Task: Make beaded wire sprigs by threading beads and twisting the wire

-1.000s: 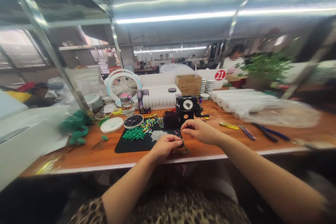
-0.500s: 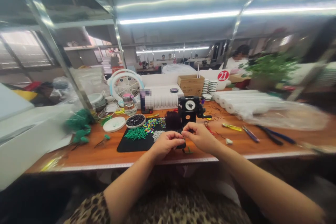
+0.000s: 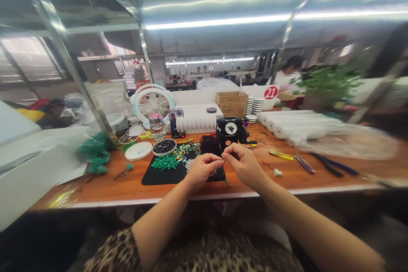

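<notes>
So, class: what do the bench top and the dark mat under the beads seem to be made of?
Bench top: likely wood or wood-look laminate, orange-brown with a slight sheen. Mat: probably felt or foam, matt black with no glare.

Green beads point(image 3: 163, 162), black mat point(image 3: 159, 175)

White "21" on a red round sign point(image 3: 270, 92); nothing else legible.
</notes>
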Available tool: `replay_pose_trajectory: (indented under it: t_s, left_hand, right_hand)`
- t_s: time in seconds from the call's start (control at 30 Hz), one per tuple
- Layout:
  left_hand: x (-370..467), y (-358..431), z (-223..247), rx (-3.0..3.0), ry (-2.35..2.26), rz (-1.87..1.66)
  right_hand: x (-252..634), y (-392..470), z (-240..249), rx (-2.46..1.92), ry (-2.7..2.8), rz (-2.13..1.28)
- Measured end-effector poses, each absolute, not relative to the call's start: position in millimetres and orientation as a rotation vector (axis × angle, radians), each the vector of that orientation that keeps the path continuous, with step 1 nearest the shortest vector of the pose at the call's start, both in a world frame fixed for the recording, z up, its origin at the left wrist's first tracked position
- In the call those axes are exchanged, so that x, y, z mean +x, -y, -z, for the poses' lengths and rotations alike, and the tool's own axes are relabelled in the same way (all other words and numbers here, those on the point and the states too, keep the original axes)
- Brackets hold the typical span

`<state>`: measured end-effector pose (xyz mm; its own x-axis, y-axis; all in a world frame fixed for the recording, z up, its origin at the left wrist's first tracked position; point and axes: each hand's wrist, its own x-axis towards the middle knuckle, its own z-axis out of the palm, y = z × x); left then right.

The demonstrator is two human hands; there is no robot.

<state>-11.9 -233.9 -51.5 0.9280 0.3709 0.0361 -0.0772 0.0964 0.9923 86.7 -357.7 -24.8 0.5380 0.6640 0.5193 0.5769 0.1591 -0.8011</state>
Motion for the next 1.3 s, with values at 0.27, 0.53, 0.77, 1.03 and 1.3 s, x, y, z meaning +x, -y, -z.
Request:
replay_pose_trajectory:
  t_s: [0.27,0.53,0.77,1.03,1.3]
  left_hand:
    - [-12,239,52,1.352,-0.183,-0.302]
    - [-31,235,35,1.563,-0.143,-0.23]
    - [-45,226,47,1.519,-0.206,-0.154]
    - [-61,221,29,1.79,-0.105,-0.175]
    - [-66,221,20,1.906,-0.105,-0.167]
  right_hand:
    - [83,356,29,-1.486,0.952,-0.248]
    - [76,361,33,-1.419,1.031,-0.451]
    - [62,356,40,-1.348,1.018,-0.561]
    - [52,363,29,-1.302,1.022,-0.698]
    - [51,368,29,-1.329,1.081,-0.737]
